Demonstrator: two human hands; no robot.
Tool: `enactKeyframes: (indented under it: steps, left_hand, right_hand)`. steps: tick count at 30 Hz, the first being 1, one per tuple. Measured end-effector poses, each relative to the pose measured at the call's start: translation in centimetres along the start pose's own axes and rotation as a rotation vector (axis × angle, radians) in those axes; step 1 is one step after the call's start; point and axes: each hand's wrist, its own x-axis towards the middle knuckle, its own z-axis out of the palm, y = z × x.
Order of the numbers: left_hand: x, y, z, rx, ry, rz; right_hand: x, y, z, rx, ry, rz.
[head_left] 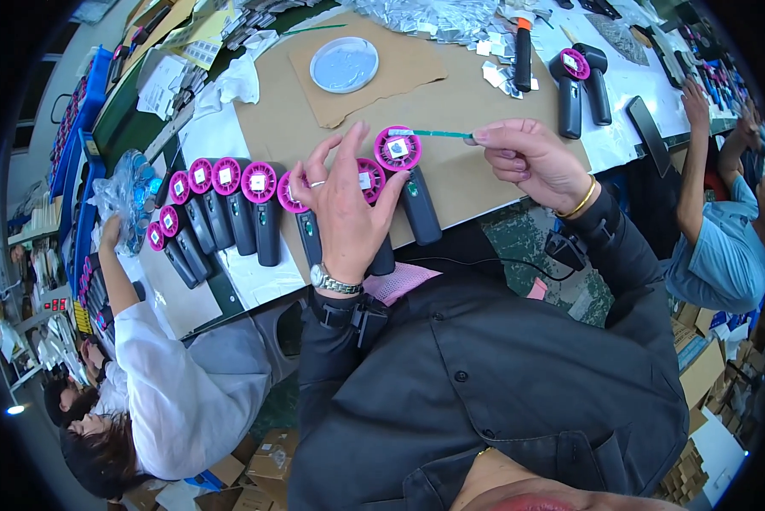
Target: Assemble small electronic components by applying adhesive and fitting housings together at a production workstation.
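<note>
My right hand [525, 157] pinches a thin green stick [440, 134] between thumb and fingers. The stick's pale, coated-looking end reaches over the pink round head of a dark handheld fan [421, 209], at the upper edge of the white square in its centre. Hovering above the neighbouring fans, my left hand [348, 204] has its fingers spread and covers part of them. It seems to hold nothing; whether it touches a fan, I cannot tell. More dark fans with pink heads and white squares [259, 183] lie side by side to its left.
A round shallow dish [345, 65] with bluish-white contents rests on brown cardboard [416, 64]. Behind lie an orange-and-black tool [524, 55] and clear plastic bags [433, 15]. Two fans [571, 94] and a phone-like slab [648, 134] lie right. Co-workers sit at both sides.
</note>
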Motion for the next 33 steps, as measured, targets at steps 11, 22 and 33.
enactKeyframes:
  steps: [11, 22, 33]
  left_hand:
    - [-2.3, -1.4, -3.3, 0.015, -0.038, -0.026]
    - [-2.3, -2.7, -3.4, -0.025, -0.021, 0.009]
    - [-2.1, -2.7, -3.4, -0.018, -0.002, -0.006]
  right_hand:
    - [7.7, -2.3, 2.1, -0.530, 0.249, -0.369]
    - [16.0, -2.7, 2.0, -0.742, 0.384, -0.310]
    - [17.0, -2.6, 2.8, -0.587, 0.331, -0.172]
